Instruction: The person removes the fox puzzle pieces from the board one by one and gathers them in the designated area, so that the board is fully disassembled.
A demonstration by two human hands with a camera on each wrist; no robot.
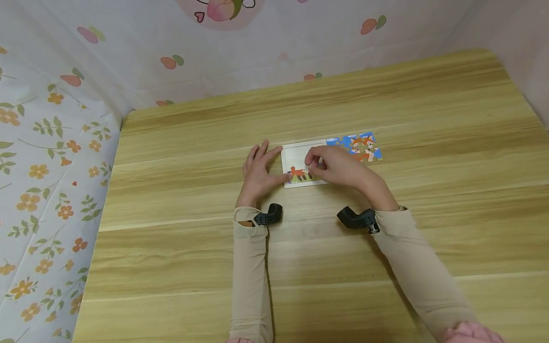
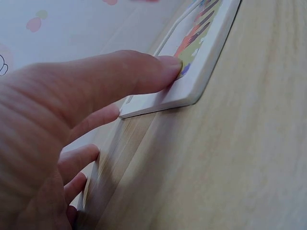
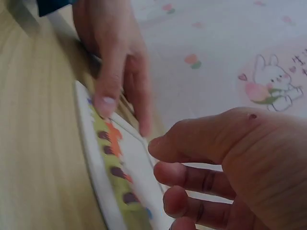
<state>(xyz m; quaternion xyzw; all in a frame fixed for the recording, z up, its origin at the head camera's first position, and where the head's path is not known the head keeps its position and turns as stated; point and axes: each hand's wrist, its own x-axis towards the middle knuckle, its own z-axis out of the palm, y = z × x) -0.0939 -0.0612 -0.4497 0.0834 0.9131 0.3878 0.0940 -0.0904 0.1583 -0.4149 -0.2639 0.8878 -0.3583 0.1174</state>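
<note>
White rectangular puzzle tray (image 1: 296, 156) lay mid-frame, the left hand's (image 1: 259, 175) straight thumb on its lower-left corner; whether the right hand's (image 1: 339, 164) curled grip held anything, I couldn't tell. Slack thumb pressure risked the tray sliding.

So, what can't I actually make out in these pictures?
Head view: the right hand covers part of the tray; whether it holds anything is unclear.
Head view: the fox puzzle pieces are too small to count surely.
Left wrist view: the top edge cuts off part of the tray.
Right wrist view: the bottom edge cuts off part.
</note>
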